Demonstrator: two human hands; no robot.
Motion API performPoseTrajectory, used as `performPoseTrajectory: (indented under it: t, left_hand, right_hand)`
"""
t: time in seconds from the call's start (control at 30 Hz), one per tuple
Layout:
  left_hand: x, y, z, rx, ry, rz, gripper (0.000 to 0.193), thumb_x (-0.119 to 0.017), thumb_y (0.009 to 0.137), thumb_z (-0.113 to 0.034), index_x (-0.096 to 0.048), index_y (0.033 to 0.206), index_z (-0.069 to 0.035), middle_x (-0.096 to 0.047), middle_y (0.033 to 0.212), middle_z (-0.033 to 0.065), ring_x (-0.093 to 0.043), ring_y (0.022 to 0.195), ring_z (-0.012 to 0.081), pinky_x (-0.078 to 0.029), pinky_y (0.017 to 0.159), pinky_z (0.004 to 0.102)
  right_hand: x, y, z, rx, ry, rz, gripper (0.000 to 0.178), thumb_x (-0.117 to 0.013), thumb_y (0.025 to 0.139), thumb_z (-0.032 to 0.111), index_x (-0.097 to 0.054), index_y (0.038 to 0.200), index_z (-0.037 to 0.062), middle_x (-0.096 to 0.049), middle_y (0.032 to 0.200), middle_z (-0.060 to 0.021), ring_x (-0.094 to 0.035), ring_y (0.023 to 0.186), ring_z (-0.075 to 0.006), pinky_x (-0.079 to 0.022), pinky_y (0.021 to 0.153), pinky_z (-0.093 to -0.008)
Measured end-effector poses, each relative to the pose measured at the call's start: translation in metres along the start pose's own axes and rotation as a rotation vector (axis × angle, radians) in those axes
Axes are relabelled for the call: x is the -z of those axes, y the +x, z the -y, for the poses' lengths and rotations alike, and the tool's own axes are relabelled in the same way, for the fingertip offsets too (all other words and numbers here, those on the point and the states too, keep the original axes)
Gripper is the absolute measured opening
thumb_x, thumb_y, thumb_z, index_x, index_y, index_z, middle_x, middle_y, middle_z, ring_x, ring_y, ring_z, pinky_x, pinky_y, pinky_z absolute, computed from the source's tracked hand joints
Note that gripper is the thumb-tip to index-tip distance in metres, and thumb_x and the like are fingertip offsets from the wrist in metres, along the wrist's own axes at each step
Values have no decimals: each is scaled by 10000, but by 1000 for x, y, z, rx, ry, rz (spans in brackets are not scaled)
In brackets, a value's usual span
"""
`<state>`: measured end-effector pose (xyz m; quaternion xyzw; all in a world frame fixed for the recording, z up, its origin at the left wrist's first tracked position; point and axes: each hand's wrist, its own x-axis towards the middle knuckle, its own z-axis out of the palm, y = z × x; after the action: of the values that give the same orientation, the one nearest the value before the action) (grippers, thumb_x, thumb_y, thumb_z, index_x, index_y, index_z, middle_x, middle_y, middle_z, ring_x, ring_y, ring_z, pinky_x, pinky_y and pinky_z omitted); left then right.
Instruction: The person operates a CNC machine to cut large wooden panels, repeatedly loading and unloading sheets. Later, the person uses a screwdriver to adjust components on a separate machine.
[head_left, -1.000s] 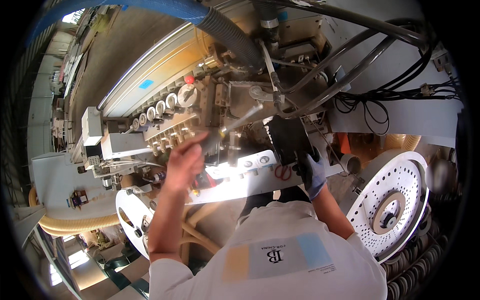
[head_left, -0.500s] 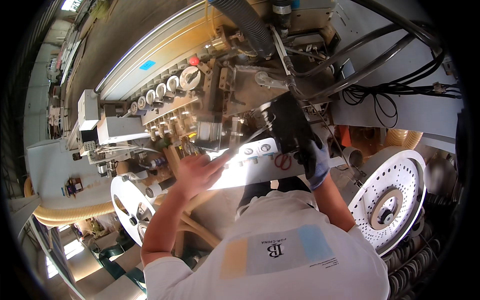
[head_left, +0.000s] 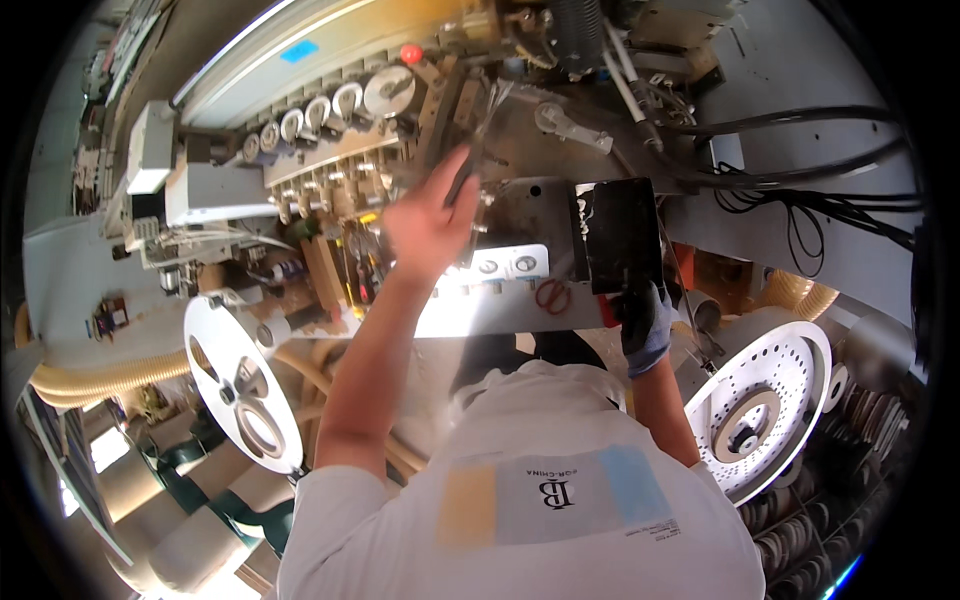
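My bare left hand is raised over the machine bed, closed round a slim tool with a dark handle and a greyish, motion-blurred tip. Its exact kind is unclear. In a dark-palmed, grey-blue glove, my right hand grips the near edge of a black box. Whitish residue marks the box's left edge. Left of the gloved hand, red-handled scissors lie on the machine's front ledge. Between my hands is a white panel with round dials.
A row of dial knobs and fittings runs along the machine at the left. White reels stand on both sides, a spoked one and a perforated one. Black cables hang at the right. Screwdrivers stand near the front ledge.
My left hand has lifted the slim tool away from the black box, up toward the machine bed. My right hand has turned the box, which now sits lower and farther right. The view has shifted.
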<state>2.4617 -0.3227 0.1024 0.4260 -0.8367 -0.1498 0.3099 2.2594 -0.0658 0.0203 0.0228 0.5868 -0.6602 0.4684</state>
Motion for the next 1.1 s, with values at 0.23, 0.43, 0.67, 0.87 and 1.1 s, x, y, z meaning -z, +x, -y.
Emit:
performPoseTrajectory:
  t: [0.23,0.43,0.67,0.87,1.1]
  left_hand:
    - [-95,33,28,-65,201,-155,287,-743,862,-305,-761,1142,-247,-723,764,65,-673,585,273,-517,511,374]
    - [-119,58,19,-122,345,-196,291,-739,834,-341,-765,1118,-284,-665,650,41,-644,506,248,-474,449,354]
    - [-107,111,-17,6,441,162,286,-637,891,-393,-761,1052,-191,-729,772,128,-715,693,328,-552,623,448]
    - [-90,175,-27,221,302,515,365,-581,909,-346,-759,978,-35,-738,971,214,-703,958,403,-554,829,505]
    - [-114,177,19,204,63,607,357,-681,867,-317,-766,1131,-93,-725,829,144,-683,766,234,-530,711,364]
  right_hand:
    - [15,-14,10,-29,-157,-2,260,-600,1027,292,-624,1186,89,-622,851,-15,-580,608,-112,-493,550,-260]
    - [14,-18,9,-47,-262,-32,264,-593,1030,294,-628,1197,92,-631,869,-15,-599,619,-122,-504,560,-273]
    - [9,-13,-1,-129,-73,-60,310,-683,972,258,-627,1220,81,-664,847,-43,-656,608,-143,-455,477,-225]
    - [10,-9,-2,-138,-32,-41,309,-671,973,222,-604,1230,65,-660,845,-39,-619,591,-117,-465,484,-233]
    - [17,-2,-4,-102,47,11,277,-651,972,194,-604,1212,64,-628,811,-17,-598,579,-102,-474,484,-243]
